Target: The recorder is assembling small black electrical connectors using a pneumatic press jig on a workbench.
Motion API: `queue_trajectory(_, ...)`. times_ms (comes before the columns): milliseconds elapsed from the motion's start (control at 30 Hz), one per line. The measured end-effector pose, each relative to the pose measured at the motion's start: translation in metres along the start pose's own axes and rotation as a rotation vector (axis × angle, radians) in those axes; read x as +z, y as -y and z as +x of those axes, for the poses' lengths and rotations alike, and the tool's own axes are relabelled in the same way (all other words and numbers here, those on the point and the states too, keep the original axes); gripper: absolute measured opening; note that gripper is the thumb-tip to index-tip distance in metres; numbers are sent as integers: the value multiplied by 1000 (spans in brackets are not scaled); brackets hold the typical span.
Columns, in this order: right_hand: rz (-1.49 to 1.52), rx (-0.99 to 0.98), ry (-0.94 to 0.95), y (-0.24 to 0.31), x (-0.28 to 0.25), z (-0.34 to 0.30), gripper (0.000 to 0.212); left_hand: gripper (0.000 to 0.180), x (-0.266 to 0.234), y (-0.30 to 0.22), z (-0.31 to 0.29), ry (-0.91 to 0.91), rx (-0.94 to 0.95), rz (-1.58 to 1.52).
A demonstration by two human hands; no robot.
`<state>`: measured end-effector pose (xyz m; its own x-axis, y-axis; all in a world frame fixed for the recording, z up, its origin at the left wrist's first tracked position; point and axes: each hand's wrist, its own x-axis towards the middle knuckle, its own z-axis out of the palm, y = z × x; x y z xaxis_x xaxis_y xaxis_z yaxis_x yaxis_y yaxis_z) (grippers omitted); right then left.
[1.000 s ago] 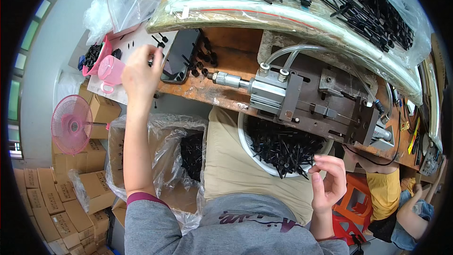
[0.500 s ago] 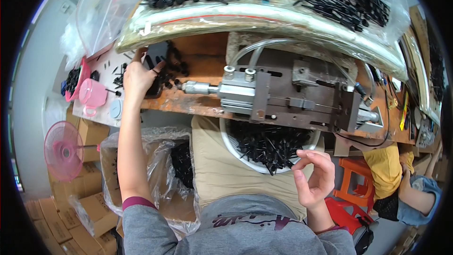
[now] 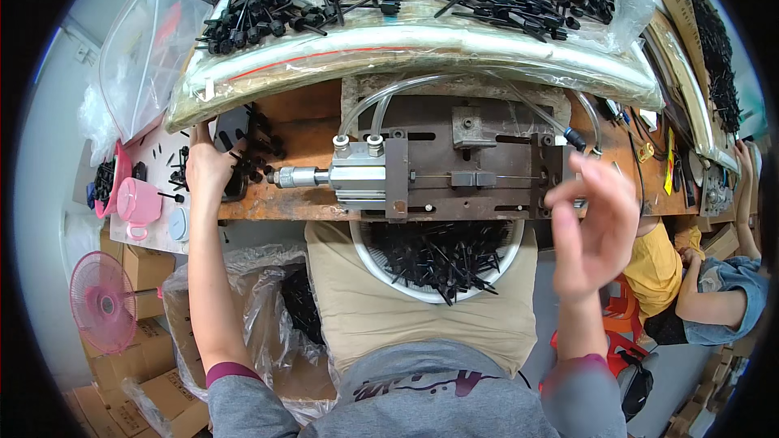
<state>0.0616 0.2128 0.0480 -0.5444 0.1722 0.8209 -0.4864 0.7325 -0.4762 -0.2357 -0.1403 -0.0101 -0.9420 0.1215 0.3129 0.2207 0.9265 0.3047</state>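
Observation:
My left hand [image 3: 209, 164] reaches to the far left of the bench, its thumb and fingers apart around the edge of a dark box-like thing [image 3: 234, 128]. Small black caps [image 3: 260, 146] lie beside it; part of the fingers is hidden. My right hand [image 3: 596, 223] is raised at the right end of a bench fixture, fingers loosely curved, thumb apart, nothing visible in it. The fixture has a silver air cylinder [image 3: 359, 181], a grey block [image 3: 473, 179] on a thin rod, and a brown plate [image 3: 430, 134]. Below it, a white basket [image 3: 363, 264] holds black stemmed parts [image 3: 442, 255].
Behind the fixture, a plastic-covered tray [image 3: 406, 57] bears many black stemmed parts. At left are a pink cup [image 3: 139, 201], a pink fan [image 3: 103, 302] and a plastic-lined carton [image 3: 231, 276]. Clear air tubes [image 3: 369, 104] arch over the fixture. Another person [image 3: 718, 300] sits at right.
My right hand has risen from beside the basket to the fixture's right end. My left hand stays among the black caps. The whole view has shifted.

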Motion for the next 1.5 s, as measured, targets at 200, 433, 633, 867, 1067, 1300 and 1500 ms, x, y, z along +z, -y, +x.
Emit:
queue_trajectory(200,-122,86,-107,-41,-4,49,27,43,4,42,-2,-111,-18,-257)
queue_trajectory(433,-151,96,-103,-65,-12,58,26,44,-4,28,-30,-247,200,-102)
queue_trajectory(633,-170,97,-60,-52,-14,44,28,50,-2,25,-34,-195,335,-34)
queue_trajectory(867,-246,65,-19,-32,-23,35,31,61,1,20,-30,-84,384,-39)
queue_trajectory(1067,-240,85,-30,-28,-31,25,30,60,-3,20,-26,-75,393,-91)
queue_trajectory(1300,-185,148,-45,-36,-34,23,30,52,-24,18,-28,-242,331,-181)
queue_trajectory(1500,-198,87,-34,-49,-22,50,29,44,-52,5,-47,-228,215,-507)
